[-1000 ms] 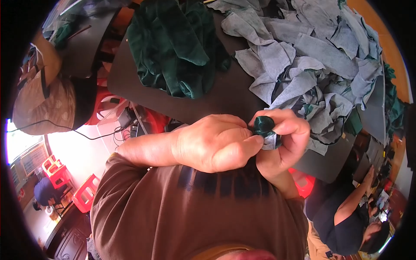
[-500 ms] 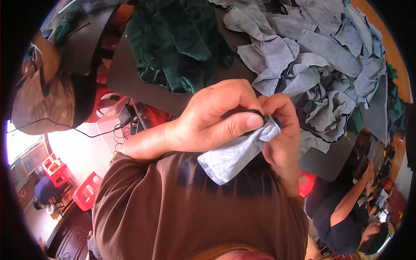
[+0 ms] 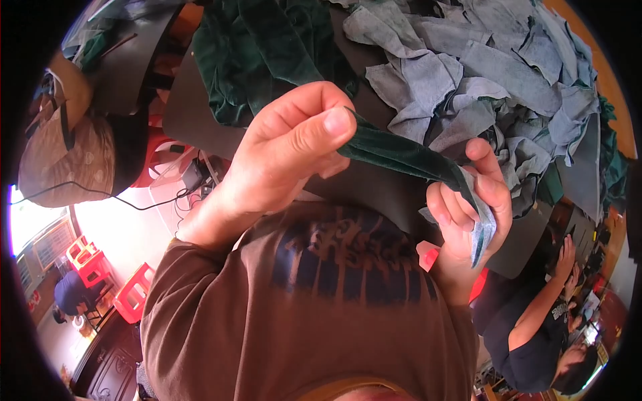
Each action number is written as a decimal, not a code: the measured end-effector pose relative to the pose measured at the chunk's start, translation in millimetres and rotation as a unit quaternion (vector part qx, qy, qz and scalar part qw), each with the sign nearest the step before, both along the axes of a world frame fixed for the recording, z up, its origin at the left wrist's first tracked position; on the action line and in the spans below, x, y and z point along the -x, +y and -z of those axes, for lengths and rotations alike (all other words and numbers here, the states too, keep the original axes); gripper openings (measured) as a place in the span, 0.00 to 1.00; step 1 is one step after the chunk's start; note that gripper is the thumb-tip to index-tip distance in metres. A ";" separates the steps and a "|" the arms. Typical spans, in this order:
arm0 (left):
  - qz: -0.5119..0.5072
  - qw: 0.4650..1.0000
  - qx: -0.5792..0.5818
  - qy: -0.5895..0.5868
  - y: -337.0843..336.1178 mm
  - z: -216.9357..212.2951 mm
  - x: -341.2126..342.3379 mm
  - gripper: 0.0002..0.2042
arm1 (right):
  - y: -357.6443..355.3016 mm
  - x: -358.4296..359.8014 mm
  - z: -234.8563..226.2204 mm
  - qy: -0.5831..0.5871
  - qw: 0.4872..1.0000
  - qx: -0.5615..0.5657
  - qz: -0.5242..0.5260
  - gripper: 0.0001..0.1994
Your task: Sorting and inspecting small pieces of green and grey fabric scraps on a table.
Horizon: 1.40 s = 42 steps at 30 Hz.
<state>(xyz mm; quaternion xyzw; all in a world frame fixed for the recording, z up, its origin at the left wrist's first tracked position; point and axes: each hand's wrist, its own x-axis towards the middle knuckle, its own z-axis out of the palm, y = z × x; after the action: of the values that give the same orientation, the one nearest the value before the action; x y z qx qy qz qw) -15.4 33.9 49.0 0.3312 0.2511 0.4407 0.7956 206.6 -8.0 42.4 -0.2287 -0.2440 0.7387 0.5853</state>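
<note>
A narrow dark green velvet strip (image 3: 408,155) with a pale grey underside is stretched between my two hands above the table's near edge. My left hand (image 3: 287,144) pinches its left end between thumb and bent fingers. At the other end, my right hand (image 3: 495,194) is curled around the strip, with one fingertip raised. The strip's grey end hangs down over the right palm. Ahead of my left hand lies a heap of green velvet pieces (image 3: 257,60); a big pile of grey-backed pieces (image 3: 495,73) is ahead of my right hand.
The dark table (image 3: 200,100) carries both piles. Red stools (image 3: 134,293) stand at the left, near a black cable (image 3: 120,208) and a power adapter (image 3: 194,177). One co-worker (image 3: 535,327) sits at the right; another person's arm (image 3: 70,83) shows at the far left.
My hands have moved apart, the left up and left, the right to the right. The piece, bunched with its grey side outward before, is now drawn out long with green velvet showing.
</note>
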 end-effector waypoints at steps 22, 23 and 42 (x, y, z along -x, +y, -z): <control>0.187 0.968 -0.085 0.148 -10.7 -4.2 -11.7 0.16 | -15.3 11.2 8.9 0.108 0.992 0.033 -0.051 0.22; 0.187 0.967 -0.084 0.149 -11.0 -2.7 -13.1 0.16 | -16.7 12.2 18.9 0.054 0.998 0.030 -0.017 0.20; 0.187 0.963 -0.139 0.135 -11.2 -2.7 -9.6 0.09 | -23.8 12.7 16.1 -0.412 0.879 -0.191 0.146 0.15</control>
<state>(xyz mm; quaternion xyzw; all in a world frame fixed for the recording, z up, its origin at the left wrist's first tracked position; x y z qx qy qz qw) -5.8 22.7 51.7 0.5361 0.2260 0.2664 0.7685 193.9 -31.8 26.3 -0.4292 -0.5636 0.4226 0.5653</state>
